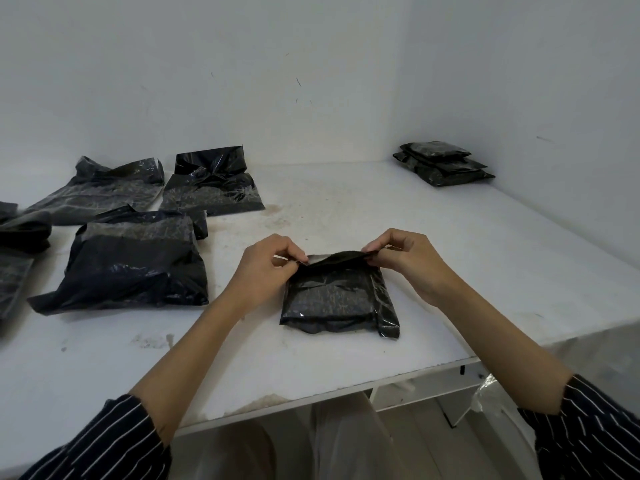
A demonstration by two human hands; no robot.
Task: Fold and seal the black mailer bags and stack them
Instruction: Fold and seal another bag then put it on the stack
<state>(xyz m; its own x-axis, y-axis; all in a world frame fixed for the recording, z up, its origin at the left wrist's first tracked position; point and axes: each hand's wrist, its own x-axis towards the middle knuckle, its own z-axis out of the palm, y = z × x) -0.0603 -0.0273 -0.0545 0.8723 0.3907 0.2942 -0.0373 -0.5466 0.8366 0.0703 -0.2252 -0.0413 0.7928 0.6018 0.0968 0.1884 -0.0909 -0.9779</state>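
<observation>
A black mailer bag (pixel 337 301) lies flat on the white desk (pixel 363 209), near the front edge and straight before the person. Both hands are at its far end. The left hand (pixel 268 268) pinches the left corner of the flap (pixel 334 258) between thumb and curled fingertips. The right hand (pixel 403 263) pinches the right corner in the same way. The flap is raised a little off the body of the bag and stretched between the two hands, arching over the top edge. The rest of the bag rests on the desk, filled and wrinkled, with a narrow strip of plastic sticking out along its right side.

In the far right corner of the desk, close against the wall (pixel 519 98), sits a stack (pixel 443 164) of folded black bags lying one on another. Three layers show. It is well apart from the bag under the hands.

On the left part of the desk lie the unfolded bags (pixel 135 268), larger and looser, with their tops open or crumpled. One is nearest the left hand, two lie behind it toward the wall, and more are cut off at the left edge of the view.

Brownish smudges (pixel 277 216) mark the desk between these bags and the hands. Dark striped sleeves (pixel 104 441) cover the upper forearms.
</observation>
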